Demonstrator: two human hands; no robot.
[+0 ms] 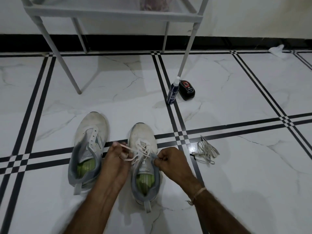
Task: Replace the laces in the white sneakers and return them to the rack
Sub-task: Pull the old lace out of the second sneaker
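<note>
Two white sneakers with grey collars and green insoles stand side by side on the tiled floor, toes away from me. The left sneaker (90,142) has bare eyelets and no lace. The right sneaker (143,137) carries a pale lace (142,149) threaded through its eyelets. My left hand (116,159) pinches one end of that lace between the two shoes. My right hand (170,162) grips the other end at the shoe's right collar. A loose bundle of pale laces (205,152) lies on the floor to the right.
The grey shoe rack (114,13) stands at the back against the wall, its legs reaching the floor. A dark blue spray bottle (172,92) and a black polish container (186,90) sit by its right leg. A crumpled white wrapper (276,49) lies at the far right.
</note>
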